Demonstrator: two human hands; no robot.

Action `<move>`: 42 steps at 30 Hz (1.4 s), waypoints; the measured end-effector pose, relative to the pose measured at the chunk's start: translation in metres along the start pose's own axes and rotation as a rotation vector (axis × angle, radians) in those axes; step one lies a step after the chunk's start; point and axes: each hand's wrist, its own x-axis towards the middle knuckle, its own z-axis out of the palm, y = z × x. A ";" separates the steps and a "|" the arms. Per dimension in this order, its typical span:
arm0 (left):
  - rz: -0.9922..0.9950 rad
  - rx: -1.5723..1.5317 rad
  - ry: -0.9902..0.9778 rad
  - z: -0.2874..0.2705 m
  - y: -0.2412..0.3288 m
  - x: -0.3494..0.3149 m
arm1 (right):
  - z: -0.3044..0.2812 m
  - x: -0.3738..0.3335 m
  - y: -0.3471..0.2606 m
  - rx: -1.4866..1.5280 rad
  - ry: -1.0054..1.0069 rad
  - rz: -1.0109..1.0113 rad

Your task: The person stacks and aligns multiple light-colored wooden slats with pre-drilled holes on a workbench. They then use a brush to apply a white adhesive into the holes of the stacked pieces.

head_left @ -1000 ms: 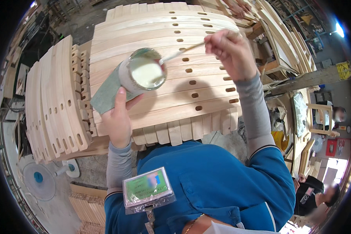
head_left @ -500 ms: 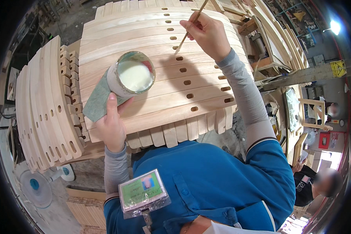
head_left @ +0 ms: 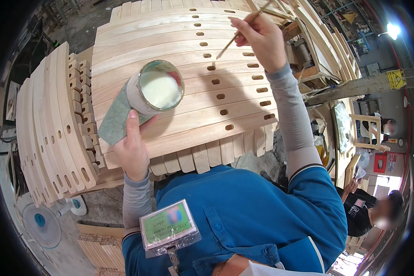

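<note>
My left hand (head_left: 132, 154) is closed around a round container (head_left: 137, 95) of milky white liquid (head_left: 160, 89), its rim crusted. A greenish-grey sheet (head_left: 112, 118) is pinched against the container's side by the same hand. In my right hand (head_left: 264, 41), fingers closed, is a thin wooden stick (head_left: 225, 48) slanting down to the left. Its tip hangs close to an oval slot (head_left: 211, 68); whether it touches wood I cannot tell. Below both hands lie pale wooden slats (head_left: 142, 46) side by side, with slots in two rows.
More slotted slats (head_left: 43, 124) are stacked on the left beside notched blocks. Further slats (head_left: 200, 158) stick out under the near edge. A metal beam (head_left: 354, 92) and timber frames stand right. A fan (head_left: 41, 224) is lower left. Another person (head_left: 361, 211) is at the right.
My right hand has moved right and slightly nearer to me, carrying the stick with it. My left hand and the container stay nearly where they were.
</note>
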 end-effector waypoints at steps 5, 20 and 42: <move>0.004 -0.006 -0.023 -0.003 -0.004 0.001 | 0.004 -0.022 0.005 0.293 -0.015 0.142; 0.037 -0.053 0.004 -0.004 -0.004 -0.002 | 0.015 -0.023 -0.010 -0.290 -0.071 -0.148; 0.118 0.124 -0.159 0.098 0.027 -0.065 | -0.110 -0.103 -0.027 0.614 -0.305 -0.165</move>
